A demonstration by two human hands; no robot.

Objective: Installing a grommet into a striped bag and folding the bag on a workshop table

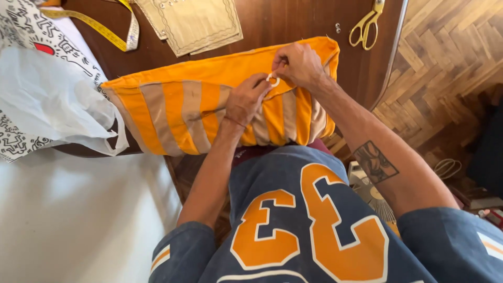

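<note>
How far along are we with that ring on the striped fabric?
Done: nothing looks finished. The orange and tan striped fabric lies on the wooden table. In hand: left hand and right hand pinch a small white ring against the fabric. Left: whether it is attached cannot be told; yellow scissors lie untouched.

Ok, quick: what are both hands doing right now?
Left hand: closed, pinching the small white ring against the orange striped fabric.
Right hand: closed, fingers pinched on the fabric's edge at the ring.

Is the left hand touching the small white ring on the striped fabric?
Touching: the head view shows the left hand's fingertips pinching the white ring against the orange striped fabric.
</note>
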